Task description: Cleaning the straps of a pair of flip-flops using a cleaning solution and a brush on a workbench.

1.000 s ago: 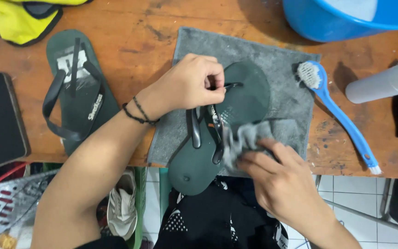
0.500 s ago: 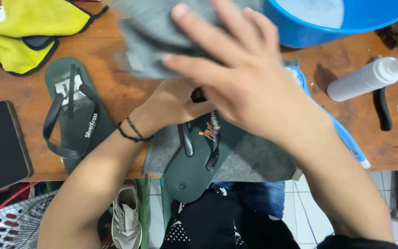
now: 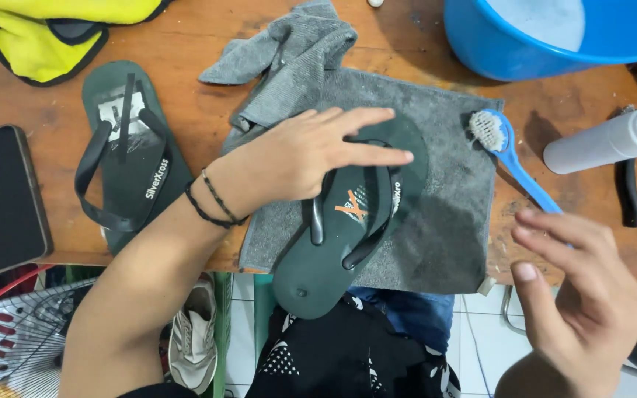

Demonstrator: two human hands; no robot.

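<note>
Worn wooden table (image 3: 186, 110), tiled floor below its near edge. Near right: right hand (image 3: 584, 302) hovers open, fingers loosely spread, holding nothing, near the blue brush (image 3: 514, 166)'s handle. Centre: dark green flip-flop (image 3: 348, 236) on a grey towel (image 3: 444, 221), long axis running near-left to far-right, heel overhanging the near edge. Left hand (image 3: 311, 155) lies flat on its toe end, fingers extended rightward, pressing not gripping. Crumpled grey cloth (image 3: 296, 51) just beyond. Second flip-flop (image 3: 127, 155) left; blue basin (image 3: 554, 37) far right.
</note>
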